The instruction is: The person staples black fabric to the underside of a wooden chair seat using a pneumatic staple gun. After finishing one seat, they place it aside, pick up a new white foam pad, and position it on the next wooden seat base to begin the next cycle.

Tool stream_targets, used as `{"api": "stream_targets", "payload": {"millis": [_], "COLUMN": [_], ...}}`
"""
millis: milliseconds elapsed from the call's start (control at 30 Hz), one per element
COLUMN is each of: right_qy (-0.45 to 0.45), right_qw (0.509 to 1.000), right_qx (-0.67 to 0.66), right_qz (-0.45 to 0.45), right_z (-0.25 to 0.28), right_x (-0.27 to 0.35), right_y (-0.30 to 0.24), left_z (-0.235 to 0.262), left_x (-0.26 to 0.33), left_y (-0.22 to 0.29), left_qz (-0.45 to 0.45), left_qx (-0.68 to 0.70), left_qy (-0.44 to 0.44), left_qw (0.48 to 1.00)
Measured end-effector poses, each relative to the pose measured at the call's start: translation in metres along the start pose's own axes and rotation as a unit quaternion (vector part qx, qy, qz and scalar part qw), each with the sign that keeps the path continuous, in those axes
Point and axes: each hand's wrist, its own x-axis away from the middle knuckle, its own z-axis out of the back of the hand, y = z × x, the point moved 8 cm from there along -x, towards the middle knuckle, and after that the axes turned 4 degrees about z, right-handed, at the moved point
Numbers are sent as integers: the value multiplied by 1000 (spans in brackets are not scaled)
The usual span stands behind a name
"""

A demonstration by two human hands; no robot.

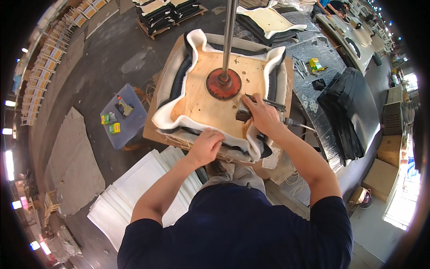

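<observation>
A square plywood panel (204, 103) lies before me with its corners cut in. White padding (190, 121) and black fabric (180, 74) stand up in wavy folds around its edges. A red round press plate (224, 89) on an upright metal rod (228, 40) bears down on the panel's middle. My left hand (207, 147) is closed on the padding at the near edge, fingertips curled over it. My right hand (262, 115) grips a dark pneumatic staple gun (244, 114) over the panel's near right part. An air hose (298, 123) runs off to its right.
White sheets (139, 188) are stacked below left. A small stand (127, 119) at left carries another tool and small boxes. On the right, a plastic-covered table (309, 94) holds black fabric pieces (349, 112) and a yellow-green box (316, 65). Further padded panels (268, 20) lie beyond.
</observation>
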Motion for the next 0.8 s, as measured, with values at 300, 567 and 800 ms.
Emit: {"api": "stream_targets", "payload": {"millis": [300, 567, 800], "right_qy": [-44, -154, -109], "right_qw": [998, 961, 965], "right_qx": [-42, -148, -147], "right_qz": [2, 175, 188], "right_z": [-13, -39, -57], "right_x": [-20, 49, 58], "right_y": [23, -32, -12], "left_z": [-52, -79, -110], "left_x": [67, 66, 57], "left_y": [-24, -35, -27], "left_qz": [456, 603, 613], "left_qx": [401, 593, 608], "left_qy": [47, 11, 93], "left_qw": [794, 533, 495]}}
